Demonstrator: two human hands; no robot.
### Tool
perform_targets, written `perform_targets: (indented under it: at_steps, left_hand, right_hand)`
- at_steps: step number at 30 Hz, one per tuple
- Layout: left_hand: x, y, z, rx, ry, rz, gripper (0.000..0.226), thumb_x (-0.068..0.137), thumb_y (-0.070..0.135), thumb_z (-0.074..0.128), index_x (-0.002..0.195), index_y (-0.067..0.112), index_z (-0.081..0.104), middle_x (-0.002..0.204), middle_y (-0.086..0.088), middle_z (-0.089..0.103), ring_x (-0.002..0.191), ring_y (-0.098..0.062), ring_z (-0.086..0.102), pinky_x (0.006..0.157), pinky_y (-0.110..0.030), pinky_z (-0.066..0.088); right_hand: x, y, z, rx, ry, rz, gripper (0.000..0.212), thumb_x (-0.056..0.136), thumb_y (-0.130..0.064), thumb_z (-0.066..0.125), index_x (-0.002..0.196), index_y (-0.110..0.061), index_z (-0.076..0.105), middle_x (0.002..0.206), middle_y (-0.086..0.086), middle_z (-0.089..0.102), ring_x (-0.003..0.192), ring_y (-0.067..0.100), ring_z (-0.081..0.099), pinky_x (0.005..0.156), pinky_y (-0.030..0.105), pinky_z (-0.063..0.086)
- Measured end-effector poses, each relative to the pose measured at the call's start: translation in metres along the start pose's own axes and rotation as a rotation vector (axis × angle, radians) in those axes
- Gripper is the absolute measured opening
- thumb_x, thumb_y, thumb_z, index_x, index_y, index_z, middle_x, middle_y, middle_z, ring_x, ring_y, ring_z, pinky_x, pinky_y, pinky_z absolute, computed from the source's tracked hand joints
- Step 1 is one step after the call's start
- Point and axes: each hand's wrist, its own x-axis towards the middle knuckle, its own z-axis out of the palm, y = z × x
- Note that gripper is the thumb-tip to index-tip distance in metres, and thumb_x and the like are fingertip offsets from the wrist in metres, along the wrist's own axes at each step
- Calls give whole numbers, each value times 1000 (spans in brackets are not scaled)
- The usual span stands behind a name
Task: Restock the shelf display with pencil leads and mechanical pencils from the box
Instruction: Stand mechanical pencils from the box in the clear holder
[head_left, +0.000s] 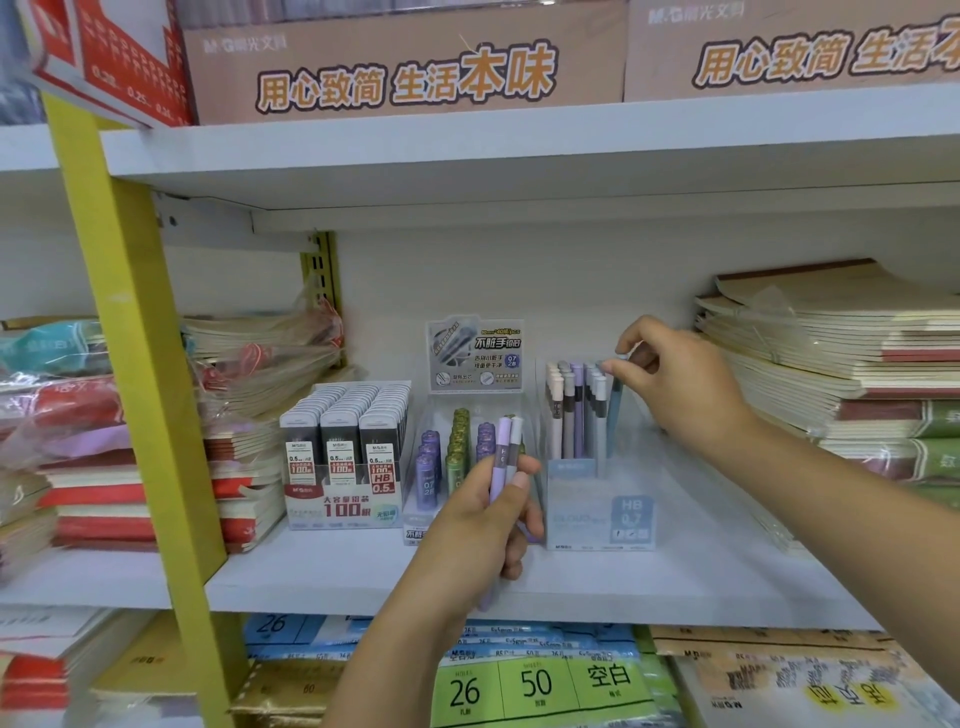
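Closest to the camera, the left hand (488, 514) is clenched around two mechanical pencils (504, 457), one lilac and one white with a grey band. It holds them just in front of and to the left of the clear pencil display box (597, 512). Their long axes run nearly upright with a slight lean to the right. The capped ends point up above the fingers, and the lower end of the lilac one pokes out below the palm. The right hand (680, 384) reaches in over the top right of the display box. Its thumb and fingertips pinch the top of a blue-grey pencil (614, 415), which stands upright inside the box with its cap up and its lower end down in the box. A row of standing pencils (566, 410) in white, grey and lilac fills the rear left of the same box, all vertical. Just left of the display box is a lead-tube display (457, 462) with purple and green tubes, and further left a tray of flat lead cases (343, 447) marked 0.5 HB. Stacked notebooks (831, 364) lie to the right of the box. All of these stand on the white shelf (649, 582).
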Motion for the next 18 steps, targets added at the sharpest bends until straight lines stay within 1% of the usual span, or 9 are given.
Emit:
perform_targets:
  at_steps: [3,5,8,10,11,13,14,16,18]
  left_hand:
    - [0,0,0,-17,6,4,24,105,32,44,102,39,66,69,2,59,51,-11,39,51,-25,38]
    - [0,2,0,-48,5,4,24,105,30,45,104,37,68,68,2,58,51,-11,37,50,-24,34]
    - [-2,5,1,-76,-7,10,23,105,28,46,109,34,68,68,3,58,53,-11,35,50,-24,31]
    - [-4,7,2,-89,-20,13,23,105,28,46,112,31,68,68,4,58,53,-10,36,50,-22,32]
    - [-5,9,3,-96,-28,14,23,105,28,46,114,30,68,68,4,58,52,-9,37,50,-22,33]
    - [-6,11,5,-110,-48,19,24,104,28,47,116,28,68,69,4,58,52,-8,39,49,-20,35]
    - [-6,12,6,-113,-62,25,24,104,28,47,116,28,68,70,4,57,53,-8,39,49,-20,36]
    - [-8,13,9,-110,-89,38,24,104,28,47,115,27,68,71,4,57,54,-8,39,50,-19,36]
    - [-9,15,11,-90,-112,42,24,104,29,47,118,25,67,72,4,57,54,-8,38,50,-19,35]
  right_hand:
    - [0,4,2,-113,-4,-33,13,89,-29,65,99,-20,66,88,-5,66,91,13,44,72,28,33]
    - [-1,4,1,-176,-61,-23,16,90,-22,61,105,-20,68,100,0,65,98,17,44,76,24,28]
    - [-3,1,-2,-195,-181,45,24,94,-21,56,115,-24,67,112,4,60,109,21,43,79,21,24]
    - [-7,-8,-8,-170,-169,67,28,95,-22,53,121,-23,65,116,5,57,115,22,41,82,20,23]
    - [-11,-15,-13,-144,-111,42,27,96,-22,53,120,-21,65,114,5,57,115,22,42,83,20,24]
    - [-24,-35,-19,-37,-11,-45,21,96,-22,54,111,-21,69,102,-3,61,104,16,47,82,19,28]
    - [-31,-46,-22,42,-26,-59,19,95,-24,55,104,-23,71,94,-10,61,97,11,49,78,18,30]
    - [-45,-67,-24,245,-158,-14,15,93,-26,58,102,-29,71,88,-17,61,85,-2,51,71,9,33]
    - [-54,-82,-27,510,-324,86,19,91,-19,62,106,-31,68,90,-10,66,77,-8,59,68,2,39]
